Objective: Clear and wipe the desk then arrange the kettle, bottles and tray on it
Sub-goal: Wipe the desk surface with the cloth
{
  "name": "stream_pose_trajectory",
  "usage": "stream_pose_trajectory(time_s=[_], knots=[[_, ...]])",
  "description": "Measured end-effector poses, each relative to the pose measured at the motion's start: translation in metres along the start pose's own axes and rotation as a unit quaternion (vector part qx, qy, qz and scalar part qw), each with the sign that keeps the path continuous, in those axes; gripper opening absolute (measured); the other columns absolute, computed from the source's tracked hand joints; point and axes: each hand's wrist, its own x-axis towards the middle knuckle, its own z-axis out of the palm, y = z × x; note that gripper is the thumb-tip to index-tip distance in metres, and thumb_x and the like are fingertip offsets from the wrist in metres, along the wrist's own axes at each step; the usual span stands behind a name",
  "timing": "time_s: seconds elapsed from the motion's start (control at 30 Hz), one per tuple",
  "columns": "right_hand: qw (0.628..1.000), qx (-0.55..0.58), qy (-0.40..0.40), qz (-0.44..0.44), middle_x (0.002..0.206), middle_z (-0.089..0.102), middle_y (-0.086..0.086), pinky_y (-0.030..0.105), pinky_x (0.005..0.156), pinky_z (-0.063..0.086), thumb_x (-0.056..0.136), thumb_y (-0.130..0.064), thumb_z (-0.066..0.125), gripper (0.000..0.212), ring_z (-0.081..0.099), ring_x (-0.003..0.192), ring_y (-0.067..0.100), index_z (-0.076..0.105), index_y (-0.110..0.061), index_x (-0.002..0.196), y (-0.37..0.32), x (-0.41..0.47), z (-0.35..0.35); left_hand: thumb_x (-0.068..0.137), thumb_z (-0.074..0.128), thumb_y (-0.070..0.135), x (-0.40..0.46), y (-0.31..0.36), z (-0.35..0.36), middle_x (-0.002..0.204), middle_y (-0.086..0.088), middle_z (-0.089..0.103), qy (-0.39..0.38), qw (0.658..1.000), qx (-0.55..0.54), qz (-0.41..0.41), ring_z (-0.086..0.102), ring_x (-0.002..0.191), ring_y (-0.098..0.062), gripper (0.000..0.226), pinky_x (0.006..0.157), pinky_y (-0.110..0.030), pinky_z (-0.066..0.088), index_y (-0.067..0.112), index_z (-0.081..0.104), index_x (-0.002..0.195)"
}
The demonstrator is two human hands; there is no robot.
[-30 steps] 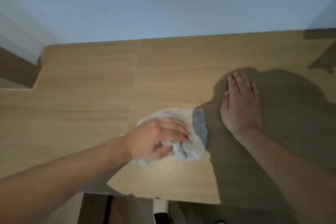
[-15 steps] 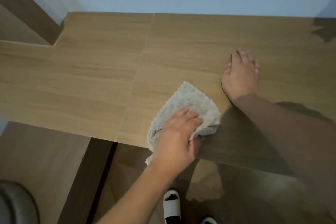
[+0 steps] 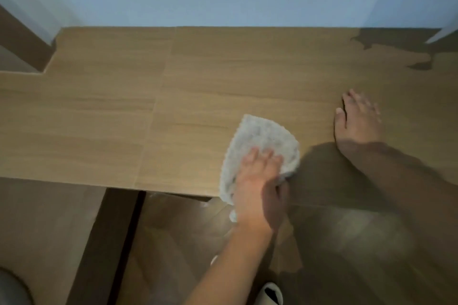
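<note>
Left hand [image 3: 257, 181] presses a grey cloth [image 3: 262, 141] flat on the wooden worktop [image 3: 99, 116], fingers spread on top, thumb curled at the cloth's right edge. Cloth sits at the worktop's near edge, its lower end hanging past that edge. Right hand [image 3: 357, 124] lies flat on the worktop, right of the cloth, fingers straight, apart from it. Slipper [image 3: 270, 294] on floor below the cloth.

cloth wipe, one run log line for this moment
phase: wiping | left hand: grips cloth at desk front edge | right hand: flat on desk
</note>
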Motion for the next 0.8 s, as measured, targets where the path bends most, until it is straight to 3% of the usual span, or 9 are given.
stream_pose_trajectory(time_s=[0.07,0.2,0.27,0.33,0.43,0.53,0.63,0.7,0.8], knots=[[1.0,0.009,0.011,0.005,0.157,0.036,0.013,0.043,0.122,0.012,0.1,-0.034,0.026,0.058,0.027,0.147,0.03,0.041,-0.006,0.148,-0.001,0.001,0.004,0.082,0.047,0.028,0.01,0.015,0.003,0.126,-0.001,0.069,-0.025,0.996,-0.075,0.045,0.056,0.129,-0.021,0.045,0.113,-0.039,0.043,0.017,0.073,0.117],[0.999,0.029,0.04,-0.009,0.153,0.041,0.014,0.043,0.123,0.014,0.099,-0.031,0.025,0.057,0.032,0.144,0.029,0.046,-0.004,0.144,0.002,0.001,0.006,0.085,0.05,0.013,0.096,-0.04,-0.061,0.109,0.015,0.069,0.104,0.974,-0.183,-0.087,0.063,0.108,-0.002,0.037,0.098,-0.018,0.046,0.033,0.069,0.111],[0.999,0.01,0.041,-0.018,0.151,0.044,0.014,0.045,0.121,0.019,0.1,-0.028,0.026,0.054,0.034,0.143,0.029,0.048,-0.003,0.142,0.003,0.003,0.006,0.087,0.047,0.014,0.139,-0.082,-0.086,0.099,0.011,0.068,0.187,0.951,-0.136,-0.205,0.066,0.1,-0.014,0.028,0.085,-0.024,0.047,0.03,0.065,0.101],[0.999,-0.006,0.041,-0.019,0.15,0.045,0.013,0.047,0.12,0.023,0.103,-0.026,0.026,0.049,0.035,0.142,0.029,0.049,-0.004,0.141,0.005,0.003,0.008,0.087,0.045,0.023,0.155,-0.087,-0.075,0.101,-0.001,0.066,0.185,0.941,-0.023,-0.284,0.063,0.102,-0.029,0.023,0.082,-0.035,0.047,0.019,0.062,0.102],[0.999,-0.009,0.048,-0.013,0.148,0.048,0.012,0.045,0.12,0.022,0.101,-0.027,0.027,0.05,0.037,0.141,0.029,0.05,-0.005,0.139,0.006,0.002,0.011,0.085,0.047,0.029,0.131,-0.022,-0.013,0.132,-0.003,0.064,0.013,0.998,0.0,-0.059,0.052,0.131,-0.027,0.046,0.113,-0.043,0.04,0.021,0.065,0.127],[0.998,-0.01,0.055,-0.009,0.148,0.049,0.012,0.044,0.119,0.022,0.099,-0.026,0.028,0.051,0.039,0.141,0.028,0.053,-0.004,0.138,0.006,0.002,0.012,0.085,0.045,0.027,0.138,0.018,0.019,0.132,-0.004,0.066,-0.134,0.972,-0.032,0.191,0.053,0.131,-0.024,0.048,0.116,-0.036,0.036,0.016,0.068,0.125],[0.998,-0.009,0.065,-0.011,0.147,0.05,0.01,0.045,0.118,0.024,0.098,-0.026,0.03,0.051,0.041,0.14,0.028,0.055,-0.004,0.137,0.007,0.004,0.015,0.086,0.044,0.021,0.239,0.001,0.01,0.111,-0.001,0.072,-0.01,0.993,-0.105,0.046,0.064,0.106,-0.022,0.035,0.097,-0.04,0.05,0.019,0.071,0.108],[0.997,-0.003,0.072,-0.012,0.148,0.05,0.01,0.044,0.118,0.023,0.098,-0.025,0.031,0.05,0.041,0.14,0.028,0.055,-0.005,0.137,0.008,0.004,0.016,0.083,0.042,0.024,0.305,-0.002,0.0,0.108,0.001,0.07,0.01,0.999,-0.045,-0.007,0.062,0.1,-0.021,0.035,0.09,-0.044,0.052,0.024,0.067,0.108],[0.997,-0.006,0.076,-0.01,0.147,0.05,0.01,0.042,0.118,0.021,0.097,-0.024,0.033,0.05,0.041,0.14,0.028,0.055,-0.005,0.138,0.009,0.005,0.015,0.083,0.043,0.025,0.347,0.017,0.015,0.123,-0.005,0.069,-0.11,0.978,0.033,0.176,0.06,0.117,-0.026,0.048,0.105,-0.042,0.046,0.017,0.067,0.123]])
